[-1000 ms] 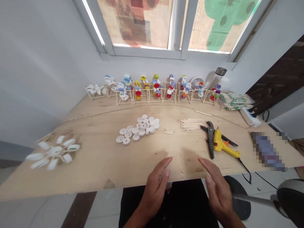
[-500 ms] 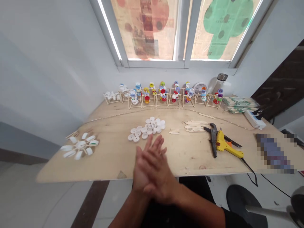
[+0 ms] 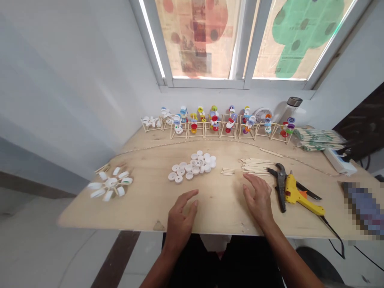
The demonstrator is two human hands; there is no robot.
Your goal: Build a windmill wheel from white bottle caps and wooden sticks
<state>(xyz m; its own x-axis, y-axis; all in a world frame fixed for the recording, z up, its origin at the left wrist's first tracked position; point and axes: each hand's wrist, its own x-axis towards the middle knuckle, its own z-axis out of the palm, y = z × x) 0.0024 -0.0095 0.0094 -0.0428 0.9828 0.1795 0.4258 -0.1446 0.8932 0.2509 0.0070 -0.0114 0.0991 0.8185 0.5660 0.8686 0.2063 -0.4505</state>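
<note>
Beyond left grip — white caps, beyond right grip — sticks

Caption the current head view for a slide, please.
Left hand near white caps, right hand near thin sticks and a yellow glue gun on a wooden table.

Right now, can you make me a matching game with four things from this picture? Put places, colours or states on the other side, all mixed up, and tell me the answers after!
Things:
1. Glue gun
2. Caps
3. Left hand
4. Long sticks

Clues:
A. Open, holding nothing
B. Bunched between the short sticks and the cutter
C. White, clustered to the left of the short sticks
D. Yellow, with a black cord

Right pairs: 1-D, 2-C, 3-A, 4-B
</note>
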